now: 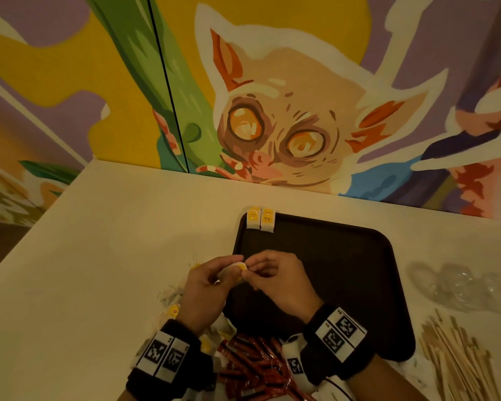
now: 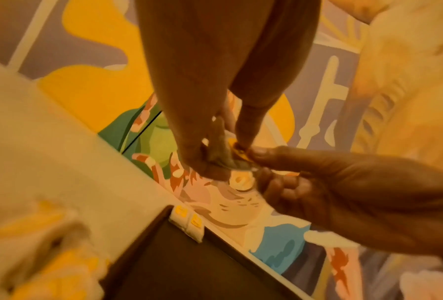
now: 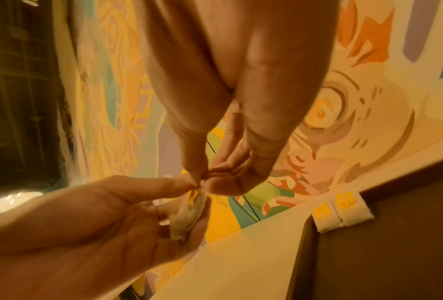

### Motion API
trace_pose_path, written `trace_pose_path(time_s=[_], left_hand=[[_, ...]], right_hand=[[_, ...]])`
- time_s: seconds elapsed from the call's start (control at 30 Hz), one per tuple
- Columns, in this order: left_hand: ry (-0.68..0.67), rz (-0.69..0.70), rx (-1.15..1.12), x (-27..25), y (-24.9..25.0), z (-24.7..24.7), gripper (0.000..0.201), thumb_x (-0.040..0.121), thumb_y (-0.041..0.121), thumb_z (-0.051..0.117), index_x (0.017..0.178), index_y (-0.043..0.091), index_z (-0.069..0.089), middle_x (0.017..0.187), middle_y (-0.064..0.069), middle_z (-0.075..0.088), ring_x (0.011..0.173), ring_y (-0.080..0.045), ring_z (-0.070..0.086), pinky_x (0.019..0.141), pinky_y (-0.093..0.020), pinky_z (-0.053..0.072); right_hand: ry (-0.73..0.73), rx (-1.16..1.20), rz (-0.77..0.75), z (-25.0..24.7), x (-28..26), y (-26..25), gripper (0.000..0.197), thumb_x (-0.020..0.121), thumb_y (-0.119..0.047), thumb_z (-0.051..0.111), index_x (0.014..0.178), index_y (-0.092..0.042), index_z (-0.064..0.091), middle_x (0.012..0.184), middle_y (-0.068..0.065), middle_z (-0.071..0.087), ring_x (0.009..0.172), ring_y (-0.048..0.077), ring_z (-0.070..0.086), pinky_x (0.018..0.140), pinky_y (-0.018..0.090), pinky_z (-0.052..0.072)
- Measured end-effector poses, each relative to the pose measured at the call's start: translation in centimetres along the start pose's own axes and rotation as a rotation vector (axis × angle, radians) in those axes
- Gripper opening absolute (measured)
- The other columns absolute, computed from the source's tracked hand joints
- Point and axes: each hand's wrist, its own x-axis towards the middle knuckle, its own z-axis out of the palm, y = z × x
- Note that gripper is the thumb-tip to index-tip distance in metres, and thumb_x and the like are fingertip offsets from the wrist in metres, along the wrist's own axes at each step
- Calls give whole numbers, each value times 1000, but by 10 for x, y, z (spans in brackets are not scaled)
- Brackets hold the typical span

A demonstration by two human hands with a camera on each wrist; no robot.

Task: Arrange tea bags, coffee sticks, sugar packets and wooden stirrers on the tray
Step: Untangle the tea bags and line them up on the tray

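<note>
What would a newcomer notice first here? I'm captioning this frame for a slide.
First, the mural of a wide-eyed, big-eared animal on the wall behind the table. Next, both hands above the near left part of the dark tray: the left hand and right hand pinch one tea bag between them. Two tea bags lie side by side at the tray's far left corner.

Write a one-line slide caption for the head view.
Both hands, left hand and right hand, pinch a tea bag above the dark tray, where two tea bags already sit.
</note>
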Motion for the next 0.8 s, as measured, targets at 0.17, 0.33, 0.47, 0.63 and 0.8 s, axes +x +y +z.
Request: trace_pose_path(time_s=[0.17, 0.33, 0.47, 0.63, 0.8], left_hand=[[-216, 143, 322, 5, 7, -19, 11, 86, 24, 69, 94, 27, 76, 88, 14, 73, 79, -8, 64, 65, -18, 50], [-179, 240, 572, 6, 9, -22, 9, 84, 28, 72, 87, 36, 74, 85, 24, 67, 79, -4, 57, 65, -8, 37], [-127, 264, 701, 3, 6, -18, 9, 85, 31, 70, 89, 39, 72, 86, 25, 66, 82, -4, 51, 65, -13, 34], [-153, 289, 722, -1, 11, -13, 6, 84, 33, 71, 89, 36, 74, 81, 25, 65, 82, -3, 50, 64, -13, 34], [-237, 315, 668, -3, 16, -12, 5, 82, 38, 71, 86, 38, 74, 71, 30, 61, 84, -1, 49, 64, -10, 34]], right_hand=[[-150, -233, -57, -13, -7, -8, 15, 87, -27, 73, 100, -21, 75, 88, -9, 73, 83, 1, 68, 78, 19, 56], [-311, -421, -28, -25, -10, -18, 13, 91, -28, 68, 100, -20, 75, 84, -8, 72, 76, 2, 67, 69, 16, 54], [-310, -508, -82, -34, -13, -24, 12, 92, -26, 66, 100, -21, 74, 89, -11, 67, 79, -1, 63, 70, 14, 52], [-263, -602, -208, -40, -10, -31, 12, 94, -20, 63, 102, -23, 72, 99, -9, 62, 90, 4, 59, 85, 27, 53], [-243, -532, -353, -41, -8, -33, 13, 94, -14, 62, 101, -20, 72, 99, -7, 63, 92, 5, 59, 82, 24, 52]])
